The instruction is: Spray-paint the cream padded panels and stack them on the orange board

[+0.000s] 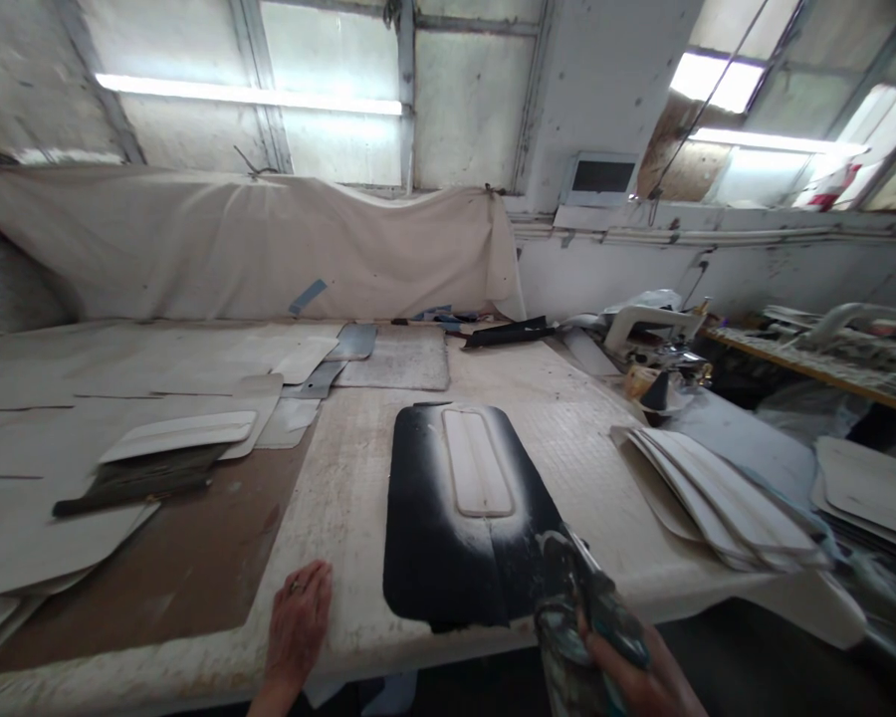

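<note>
A black panel (pixel 425 538) with rounded corners lies on the pale worktable (pixel 350 478). On its upper part rests a white rounded strip (pixel 478 463), with a whitish haze on the black around it. My right hand (pixel 627 662) is wrapped round a dirty spray gun (pixel 567 597) that hangs over the panel's lower right corner. To the left of the panel, my left hand (pixel 299 617) rests on the table near its front edge, apart from the panel. Its fingers lie flat and a ring shows on one of them.
White panels lie stacked on the right (pixel 717 498). Pale sheets (pixel 52 548) and a dark folded piece (pixel 149 478) are on the left, beside a brown board (pixel 194 558). A sewing machine (pixel 649 329) stands at the back right. Cloth (pixel 306 244) covers the back wall.
</note>
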`<state>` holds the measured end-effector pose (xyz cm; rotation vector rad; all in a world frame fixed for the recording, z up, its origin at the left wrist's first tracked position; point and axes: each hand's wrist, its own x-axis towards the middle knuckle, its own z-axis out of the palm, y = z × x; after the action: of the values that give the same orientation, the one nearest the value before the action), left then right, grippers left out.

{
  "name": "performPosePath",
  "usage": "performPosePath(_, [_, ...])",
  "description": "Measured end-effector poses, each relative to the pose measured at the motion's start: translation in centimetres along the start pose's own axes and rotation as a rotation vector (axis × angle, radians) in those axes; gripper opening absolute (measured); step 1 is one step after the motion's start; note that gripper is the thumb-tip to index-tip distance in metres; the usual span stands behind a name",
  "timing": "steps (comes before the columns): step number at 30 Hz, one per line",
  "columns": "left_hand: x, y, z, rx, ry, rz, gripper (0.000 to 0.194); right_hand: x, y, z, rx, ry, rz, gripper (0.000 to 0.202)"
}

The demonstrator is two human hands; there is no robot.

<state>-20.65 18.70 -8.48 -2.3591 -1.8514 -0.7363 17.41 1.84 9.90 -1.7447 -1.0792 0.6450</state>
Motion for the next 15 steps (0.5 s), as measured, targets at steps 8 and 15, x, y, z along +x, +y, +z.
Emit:
performPosePath(8, [-0.2, -1.5, 1.0, -0.002, -0.063, 0.034, 0.039, 4.8, -2.7, 0.5, -0.002, -0.13, -0.073, 0.009])
performPosePath(15, [-0.4, -3.5, 2.8, 0.0, -0.048, 0.066, 0.041, 9.0, -3.3, 2.0, -0.03, -0.269, 0.016, 0.009])
